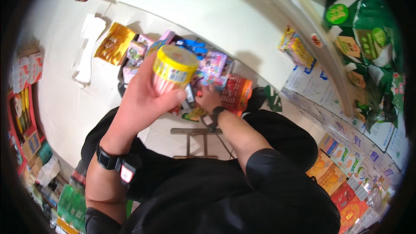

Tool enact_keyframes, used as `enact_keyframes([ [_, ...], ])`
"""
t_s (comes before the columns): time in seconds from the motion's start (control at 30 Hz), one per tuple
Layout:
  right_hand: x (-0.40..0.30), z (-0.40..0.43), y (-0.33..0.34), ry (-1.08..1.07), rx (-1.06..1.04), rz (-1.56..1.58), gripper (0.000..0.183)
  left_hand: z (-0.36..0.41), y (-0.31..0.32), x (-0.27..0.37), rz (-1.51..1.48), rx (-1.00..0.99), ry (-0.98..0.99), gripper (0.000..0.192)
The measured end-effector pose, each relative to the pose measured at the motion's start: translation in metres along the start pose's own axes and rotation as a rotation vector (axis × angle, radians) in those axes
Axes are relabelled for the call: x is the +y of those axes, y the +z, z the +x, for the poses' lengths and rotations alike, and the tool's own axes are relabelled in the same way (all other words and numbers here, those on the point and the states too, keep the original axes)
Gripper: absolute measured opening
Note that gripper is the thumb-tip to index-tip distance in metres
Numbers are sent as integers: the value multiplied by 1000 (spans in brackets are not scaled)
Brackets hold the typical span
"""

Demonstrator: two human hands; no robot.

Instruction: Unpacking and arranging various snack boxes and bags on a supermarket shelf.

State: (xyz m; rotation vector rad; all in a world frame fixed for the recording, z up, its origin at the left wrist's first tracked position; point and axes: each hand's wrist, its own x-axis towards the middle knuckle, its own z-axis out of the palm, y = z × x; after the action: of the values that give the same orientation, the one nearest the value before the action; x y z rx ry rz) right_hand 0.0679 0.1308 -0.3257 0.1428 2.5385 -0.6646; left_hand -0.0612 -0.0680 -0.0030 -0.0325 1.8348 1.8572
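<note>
Raised before me, my left hand (141,96) grips a round plastic jar (177,65) with a yellow lid, a yellow label and pinkish-white contents. Below it lies a heap of small packaged goods in a dark container, whose edges are mostly covered. My right hand (209,99) reaches down into this heap, beside a red-orange packet (235,92). Its fingertips are partly lost among the packets, so what they hold is unclear. A purple packet (214,63) lies just beyond that hand. Gold packaging (115,44) rests at the heap's left end, near several small pink boxes (136,50).
A white panel (201,3) runs along the far side of the heap. Stacked cartons (328,104) line the right, with a small yellow box (297,48) on top. A small metal-framed stand (196,131) is between my knees. White paper (89,45) lies left.
</note>
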Motion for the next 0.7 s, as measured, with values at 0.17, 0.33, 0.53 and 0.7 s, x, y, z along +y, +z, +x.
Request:
enact_keyframes([
  [0.17, 16, 24, -43, 87, -296, 310, 50, 2, -5, 5, 154, -22, -52, 65],
  [0.33, -18, 11, -153, 376, -668, 1675, 36, -4, -10, 2, -65, -139, -122, 56],
  [0.53, -42, -18, -209, 165, -593, 2058, 53, -5, 9, -20, -395, -327, -128, 71],
  [0.7, -76, -48, -216, 86, -546, 2171, 49, -16, 17, -17, -481, -405, -100, 73],
])
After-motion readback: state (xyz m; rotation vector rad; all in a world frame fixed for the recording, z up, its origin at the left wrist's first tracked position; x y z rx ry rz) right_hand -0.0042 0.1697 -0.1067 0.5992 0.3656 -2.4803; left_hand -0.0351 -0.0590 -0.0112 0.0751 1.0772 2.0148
